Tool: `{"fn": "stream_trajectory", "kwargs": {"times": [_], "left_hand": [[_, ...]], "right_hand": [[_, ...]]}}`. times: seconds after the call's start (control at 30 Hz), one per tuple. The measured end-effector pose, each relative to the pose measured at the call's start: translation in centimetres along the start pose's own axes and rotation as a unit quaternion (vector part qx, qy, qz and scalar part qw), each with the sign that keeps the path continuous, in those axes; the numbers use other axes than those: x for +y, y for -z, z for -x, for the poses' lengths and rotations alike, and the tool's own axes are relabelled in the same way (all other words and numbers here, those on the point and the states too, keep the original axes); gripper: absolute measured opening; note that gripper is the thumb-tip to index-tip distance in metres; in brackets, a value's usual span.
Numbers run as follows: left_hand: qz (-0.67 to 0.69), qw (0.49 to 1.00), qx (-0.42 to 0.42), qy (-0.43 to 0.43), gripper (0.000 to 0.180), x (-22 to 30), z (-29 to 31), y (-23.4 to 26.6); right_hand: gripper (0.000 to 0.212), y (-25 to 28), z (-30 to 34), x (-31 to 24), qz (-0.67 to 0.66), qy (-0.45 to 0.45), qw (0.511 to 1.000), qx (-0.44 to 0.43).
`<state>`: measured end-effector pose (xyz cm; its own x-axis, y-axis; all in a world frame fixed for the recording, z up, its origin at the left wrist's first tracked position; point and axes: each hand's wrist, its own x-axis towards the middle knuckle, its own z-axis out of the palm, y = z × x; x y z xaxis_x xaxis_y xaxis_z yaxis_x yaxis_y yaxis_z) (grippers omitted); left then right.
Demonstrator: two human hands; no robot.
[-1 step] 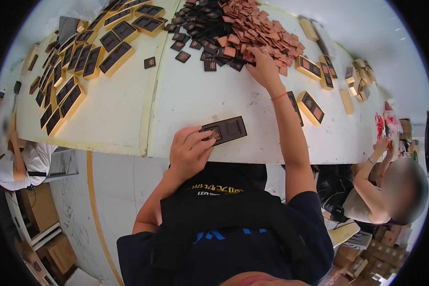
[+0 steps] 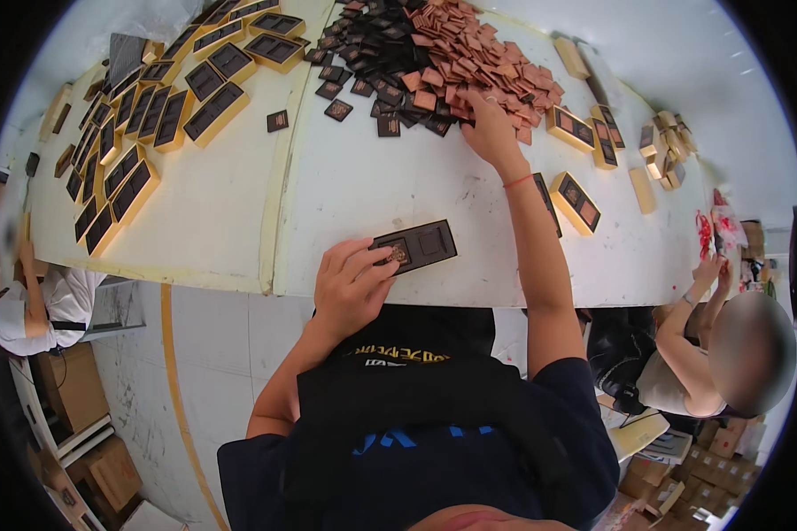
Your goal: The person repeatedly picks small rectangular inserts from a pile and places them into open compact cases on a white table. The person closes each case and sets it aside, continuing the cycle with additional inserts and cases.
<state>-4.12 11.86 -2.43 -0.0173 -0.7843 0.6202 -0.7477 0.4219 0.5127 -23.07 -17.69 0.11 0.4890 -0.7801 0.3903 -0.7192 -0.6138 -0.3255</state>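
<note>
Where the white table reaches its left side, a co-worker in a white top is by the near edge. To the right of this person, many gold boxes with black inserts lie in slanting rows, and some of them touch each other. One single black square lies apart from these, a little to the left of the table's seam. Near the table's front edge, my left hand is closed on the left end of a black tray. This tray lies flat, a little turned, in front of my body; its left compartment contains a dark square with a copper-coloured mark, partly under my fingertips, and its right compartment shows the recess. Farther away is a heap of black squares, touching a heap of copper-coloured squares on its right. My right hand reaches to the near side of these heaps, fingers bent down among the squares; I cannot tell if they pinch one. Just beside my right forearm there is a gold box containing dark and copper-coloured squares. At the far right lie stacked small boxes.
</note>
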Motion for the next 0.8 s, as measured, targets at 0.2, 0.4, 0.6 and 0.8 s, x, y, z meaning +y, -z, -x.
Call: {"fn": "stream_trajectory", "kwargs": {"times": [0.2,0.4,0.6,0.8], "left_hand": [[-0.007,1.000,0.001,0.006,0.031,0.0,-0.2,0.0],[0.002,1.000,0.002,0.010,0.034,0.0,-0.1,-0.1],[-0.008,1.000,-0.001,0.020,0.032,0.1,-0.1,0.0],[-0.001,1.000,-0.004,0.022,0.034,0.1,-0.1,0.0]], "right_hand": [[0.037,0.6,0.9,-0.8,-0.098,-0.023,0.994,0.044],[0.027,5.3,7.4,-5.5,-0.417,-0.077,0.905,-0.039],[0.042,5.1,15.8,-10.2,-0.162,0.140,0.977,0.021],[0.044,4.4,17.6,-9.1,-0.175,0.130,0.976,0.029]]}}
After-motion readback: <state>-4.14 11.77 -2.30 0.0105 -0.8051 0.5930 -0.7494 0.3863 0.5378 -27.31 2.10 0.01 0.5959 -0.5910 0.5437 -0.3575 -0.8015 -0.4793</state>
